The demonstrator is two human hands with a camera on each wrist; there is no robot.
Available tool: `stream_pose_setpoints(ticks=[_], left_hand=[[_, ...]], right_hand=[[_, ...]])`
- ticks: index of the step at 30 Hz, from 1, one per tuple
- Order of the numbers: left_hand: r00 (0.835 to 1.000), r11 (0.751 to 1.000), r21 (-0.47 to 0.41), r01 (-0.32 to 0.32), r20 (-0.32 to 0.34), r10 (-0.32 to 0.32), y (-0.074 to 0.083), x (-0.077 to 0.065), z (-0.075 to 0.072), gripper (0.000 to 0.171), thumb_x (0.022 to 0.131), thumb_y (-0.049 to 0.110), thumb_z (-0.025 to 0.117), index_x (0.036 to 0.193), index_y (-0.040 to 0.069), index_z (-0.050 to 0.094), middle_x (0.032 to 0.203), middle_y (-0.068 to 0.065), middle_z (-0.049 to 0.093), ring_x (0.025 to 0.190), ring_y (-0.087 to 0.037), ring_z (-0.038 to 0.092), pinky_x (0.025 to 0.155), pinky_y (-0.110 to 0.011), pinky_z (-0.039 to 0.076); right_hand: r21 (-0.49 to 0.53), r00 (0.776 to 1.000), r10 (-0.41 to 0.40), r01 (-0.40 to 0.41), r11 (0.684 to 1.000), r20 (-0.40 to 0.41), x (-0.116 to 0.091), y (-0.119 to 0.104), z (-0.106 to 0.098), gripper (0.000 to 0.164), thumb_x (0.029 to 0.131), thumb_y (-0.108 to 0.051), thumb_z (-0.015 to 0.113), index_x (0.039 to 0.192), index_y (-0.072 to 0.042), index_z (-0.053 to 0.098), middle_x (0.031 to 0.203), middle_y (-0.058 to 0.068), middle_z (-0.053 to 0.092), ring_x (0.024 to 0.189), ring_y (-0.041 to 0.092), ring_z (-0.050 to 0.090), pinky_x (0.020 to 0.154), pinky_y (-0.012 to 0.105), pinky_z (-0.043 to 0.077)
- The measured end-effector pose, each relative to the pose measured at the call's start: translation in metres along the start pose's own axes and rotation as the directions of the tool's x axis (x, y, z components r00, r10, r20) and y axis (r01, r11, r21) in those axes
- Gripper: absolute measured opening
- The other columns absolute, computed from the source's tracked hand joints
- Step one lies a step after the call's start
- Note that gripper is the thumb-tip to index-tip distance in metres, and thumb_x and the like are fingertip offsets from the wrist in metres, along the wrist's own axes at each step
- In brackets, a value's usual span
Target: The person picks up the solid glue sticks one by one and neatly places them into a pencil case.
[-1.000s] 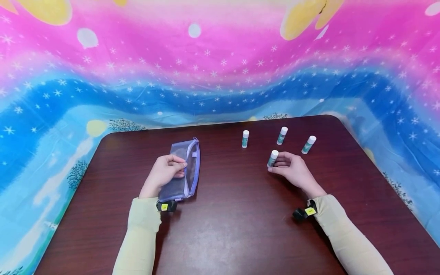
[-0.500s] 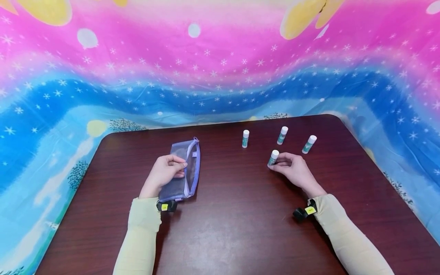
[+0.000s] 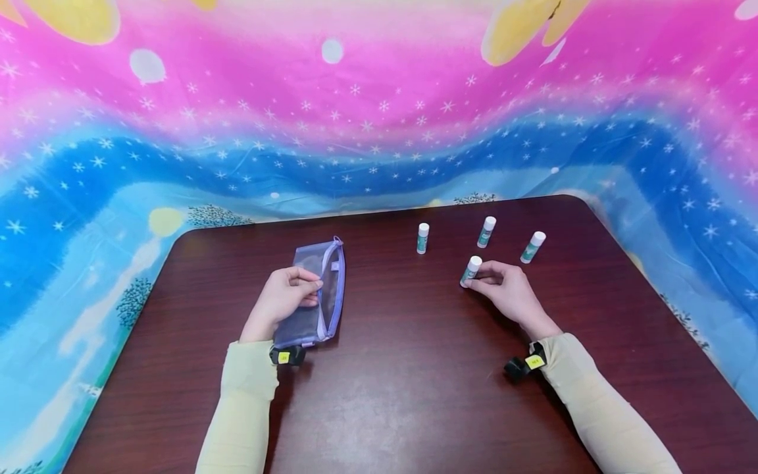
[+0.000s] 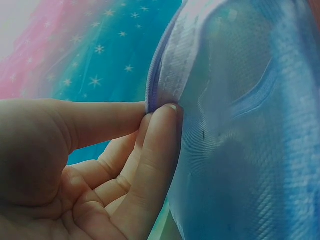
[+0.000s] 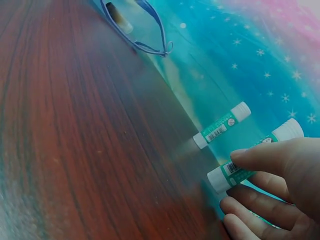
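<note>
In the head view my left hand [image 3: 290,293] pinches the zippered edge of a purple mesh pencil pouch [image 3: 299,322], whose mouth gapes to the right. The left wrist view shows thumb and finger meeting on the zipper tape [image 4: 172,70]. My right hand [image 3: 509,293] grips a glue stick [image 3: 473,266] with a white cap and green label, thumb on its near side and fingers behind. It is roughly upright, its base close over the table. Another glue stick [image 5: 220,126] stands just beyond it in the right wrist view.
Three more glue sticks stand at the back: one on the left [image 3: 422,238], one in the middle [image 3: 487,232] and one on the right [image 3: 533,247]. The dark wooden table [image 3: 379,395] ends at a patterned pink and blue cloth [image 3: 373,131].
My right thumb has come up from below onto the glue stick's side, which stays in nearly the same spot. The left hand and the pouch have not moved.
</note>
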State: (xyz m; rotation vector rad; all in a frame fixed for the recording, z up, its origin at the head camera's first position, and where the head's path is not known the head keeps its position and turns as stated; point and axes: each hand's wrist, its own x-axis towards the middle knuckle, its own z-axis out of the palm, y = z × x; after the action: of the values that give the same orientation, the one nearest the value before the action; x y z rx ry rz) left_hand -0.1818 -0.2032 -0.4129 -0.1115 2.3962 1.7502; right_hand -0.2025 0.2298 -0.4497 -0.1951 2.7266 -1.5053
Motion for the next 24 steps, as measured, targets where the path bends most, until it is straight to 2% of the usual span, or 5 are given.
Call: stream_pose_setpoints(ticks=[9,24], left_hand=[[1.000,1.000,0.010,-0.006,0.000,0.006,0.0014,0.0004,-0.0013,0.019,0.097,0.005,0.069,0.110,-0.010,0.067,0.092,-0.016,0.071,0.069,-0.020,0.069,0.070,-0.031,0.062],[1.000,1.000,0.010,0.001,-0.004,-0.001,-0.0002,-0.0004,-0.0008,0.018,0.097,0.003,0.068,0.110,-0.010,0.067,0.090,-0.016,0.070,0.070,-0.020,0.069,0.071,-0.031,0.062]], right_hand=[[0.013,1.000,-0.020,0.020,1.000,-0.019,0.0005,-0.0054,-0.0014,0.028,0.091,-0.018,0.080,0.114,-0.004,0.072,0.107,0.011,0.074,0.091,0.018,0.072,0.075,0.017,0.055],[0.004,0.999,-0.039,0.039,0.999,-0.019,0.0030,-0.0034,-0.0032,0.032,0.092,-0.025,0.080,0.114,-0.003,0.072,0.106,0.011,0.073,0.090,0.018,0.071,0.075,0.019,0.056]])
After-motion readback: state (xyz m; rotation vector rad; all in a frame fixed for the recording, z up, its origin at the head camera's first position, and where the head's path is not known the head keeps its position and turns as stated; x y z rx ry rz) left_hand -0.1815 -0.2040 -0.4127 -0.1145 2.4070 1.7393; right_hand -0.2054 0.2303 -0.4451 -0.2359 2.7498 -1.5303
